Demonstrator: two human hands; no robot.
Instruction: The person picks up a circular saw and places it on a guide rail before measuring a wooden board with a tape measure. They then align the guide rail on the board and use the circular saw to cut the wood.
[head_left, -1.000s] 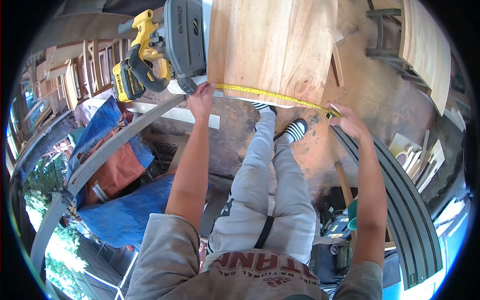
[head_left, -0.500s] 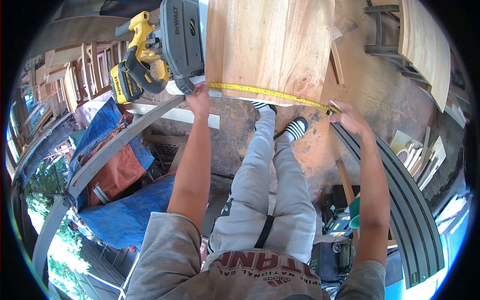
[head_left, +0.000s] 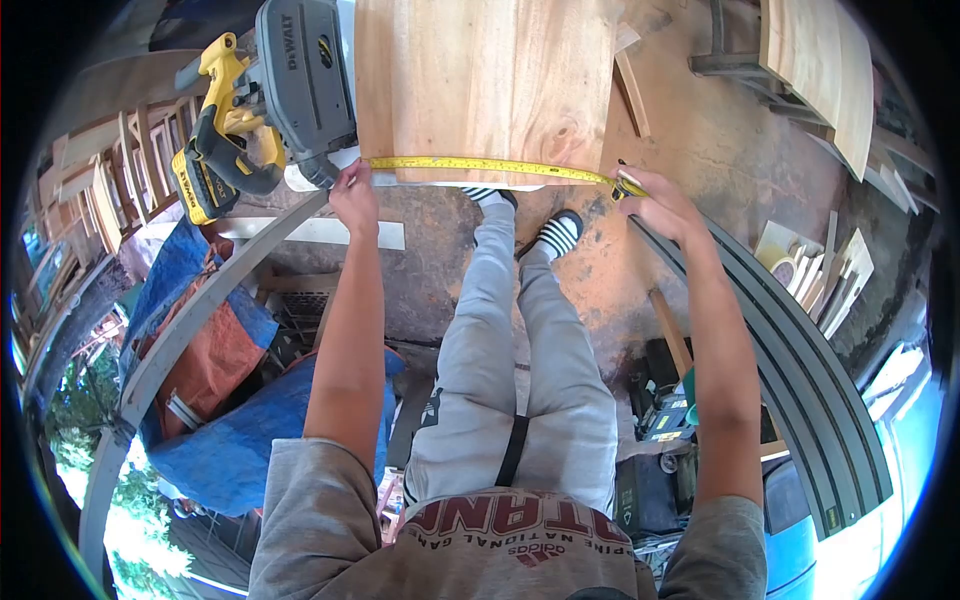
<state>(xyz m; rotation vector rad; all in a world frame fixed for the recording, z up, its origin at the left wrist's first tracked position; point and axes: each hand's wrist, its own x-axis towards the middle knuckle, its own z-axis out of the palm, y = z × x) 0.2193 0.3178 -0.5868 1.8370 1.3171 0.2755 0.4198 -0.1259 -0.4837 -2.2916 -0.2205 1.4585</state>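
A yellow tape measure (head_left: 485,164) is drawn out across the near end of a wooden panel (head_left: 480,85). My left hand (head_left: 354,196) pinches the end of the blade at the panel's left side, close to the front of a yellow and grey DeWalt saw (head_left: 308,80). At the panel's right corner, my right hand (head_left: 655,200) is closed around the tape's case, which the fingers partly cover. The blade runs nearly straight, with a slight slope down to the right.
A long grey slotted rail (head_left: 790,350) curves down on the right. On the left, a grey bar (head_left: 215,285) slants past blue and orange tarps (head_left: 270,430). Wood offcuts (head_left: 815,275) and a stool with a board (head_left: 815,80) stand to the right.
The view has shifted, so the panel, saw and hands appear farther left and slightly higher. Both hands keep their hold on the stretched tape.
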